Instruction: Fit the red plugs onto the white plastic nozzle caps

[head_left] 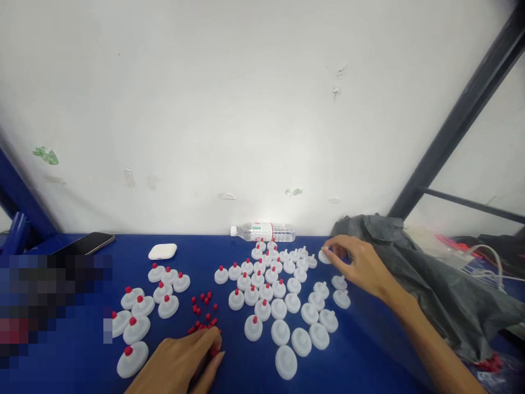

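Many white plastic caps [279,295] lie on the blue table [369,350]; some carry small red plugs, others on the right have none. A second group of red-plugged caps [141,309] lies at the left. Loose red plugs [203,309] are scattered between the groups. My left hand [184,364] rests on the table at the near edge, fingers curled over the red plugs; what they grip is hidden. My right hand [356,262] reaches to the far right of the caps and pinches one white cap [325,255].
A clear water bottle [264,232] lies on its side against the white wall. A white earbud case [162,251] and a dark phone [88,242] lie at the back left. A crumpled grey plastic bag [430,273] covers the right side. A dark metal frame [459,120] rises at right.
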Demonstrator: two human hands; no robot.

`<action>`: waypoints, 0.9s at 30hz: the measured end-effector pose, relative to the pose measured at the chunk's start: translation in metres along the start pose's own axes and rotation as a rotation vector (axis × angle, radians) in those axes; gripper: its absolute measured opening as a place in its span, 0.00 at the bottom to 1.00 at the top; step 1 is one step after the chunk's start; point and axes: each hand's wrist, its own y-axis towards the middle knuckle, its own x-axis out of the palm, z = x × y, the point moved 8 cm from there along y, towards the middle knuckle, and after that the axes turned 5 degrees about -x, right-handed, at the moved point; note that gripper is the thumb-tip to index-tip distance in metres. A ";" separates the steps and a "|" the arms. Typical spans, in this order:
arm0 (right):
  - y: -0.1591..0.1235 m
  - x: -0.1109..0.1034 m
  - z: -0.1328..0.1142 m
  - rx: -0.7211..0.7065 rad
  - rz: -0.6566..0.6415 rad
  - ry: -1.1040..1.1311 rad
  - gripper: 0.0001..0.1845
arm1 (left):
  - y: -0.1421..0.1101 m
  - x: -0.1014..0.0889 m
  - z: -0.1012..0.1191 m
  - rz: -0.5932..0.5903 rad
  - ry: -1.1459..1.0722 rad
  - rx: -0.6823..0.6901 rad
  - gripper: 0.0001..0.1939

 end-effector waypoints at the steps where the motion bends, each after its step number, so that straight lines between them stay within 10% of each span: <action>1: 0.000 0.000 -0.001 0.003 -0.051 -0.014 0.15 | 0.000 0.001 -0.001 -0.002 -0.017 -0.014 0.11; 16: -0.006 0.019 -0.011 0.029 -0.291 0.012 0.19 | -0.005 -0.012 0.011 0.103 0.018 0.015 0.08; 27: -0.006 0.036 -0.097 -0.242 -0.164 0.104 0.17 | -0.007 -0.009 0.007 0.043 0.010 -0.026 0.08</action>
